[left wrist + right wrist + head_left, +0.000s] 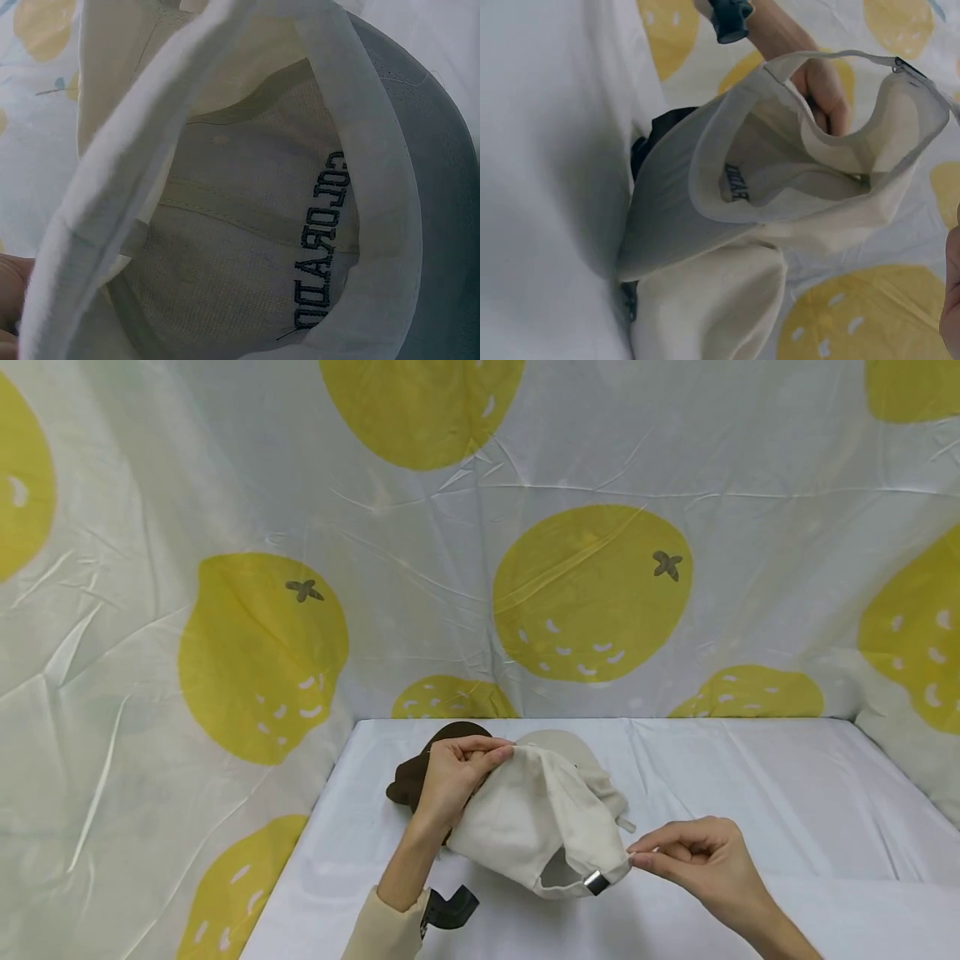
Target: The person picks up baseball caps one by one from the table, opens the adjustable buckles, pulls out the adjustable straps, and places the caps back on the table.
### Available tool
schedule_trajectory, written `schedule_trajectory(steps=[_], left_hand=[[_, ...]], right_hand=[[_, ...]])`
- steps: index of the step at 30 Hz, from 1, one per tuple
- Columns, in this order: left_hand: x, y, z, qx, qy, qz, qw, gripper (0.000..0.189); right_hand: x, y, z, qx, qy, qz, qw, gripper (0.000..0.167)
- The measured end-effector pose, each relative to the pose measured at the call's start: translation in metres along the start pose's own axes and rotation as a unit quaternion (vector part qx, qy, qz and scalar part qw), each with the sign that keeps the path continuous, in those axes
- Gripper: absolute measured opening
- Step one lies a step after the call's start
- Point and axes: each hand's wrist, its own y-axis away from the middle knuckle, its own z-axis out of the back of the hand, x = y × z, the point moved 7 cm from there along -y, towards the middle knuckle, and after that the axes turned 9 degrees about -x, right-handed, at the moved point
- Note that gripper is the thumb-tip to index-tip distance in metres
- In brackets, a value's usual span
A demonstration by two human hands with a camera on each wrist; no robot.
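A cream baseball cap point(510, 827) is held up over the white table, its back opening and metal strap buckle point(597, 882) towards me. My left hand point(452, 777) pinches its upper left side between thumb and fingers. With thumb and index finger, my right hand point(697, 864) pinches the cap's edge near the buckle. Dark lettering point(321, 247) shows through the cap's inside in the left wrist view, beside a greyish brim point(439, 157). Only part of the left hand point(11, 300) appears there. The right wrist view shows the same cap point(757, 150) with its opening spread.
Behind the held cap lie a dark brown cap point(411, 772) and another beige cap point(562, 743), both partly hidden. A white cloth covers the table point(750, 793). Lemon-print fabric point(420, 560) hangs at the back and sides. A black device point(452, 907) sits at my left wrist.
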Motion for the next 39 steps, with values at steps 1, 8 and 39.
schedule_trajectory(steps=[1, 8, 39], left_hand=[[0.0, 0.0, 0.0, -0.002, -0.003, -0.002, 1.0, 0.018], [-0.003, 0.0, 0.002, -0.028, -0.019, -0.032, 0.9989, 0.015], [-0.068, 0.088, -0.049, 0.166, -0.013, -0.287, 0.9432, 0.021]], right_hand=[[0.002, -0.002, -0.001, -0.004, 0.002, -0.001, 1.0, 0.046], [0.007, -0.013, -0.003, -0.047, 0.033, -0.028, 0.998, 0.042], [0.013, -0.04, -0.024, -0.135, 0.013, -0.036, 0.9902, 0.026]])
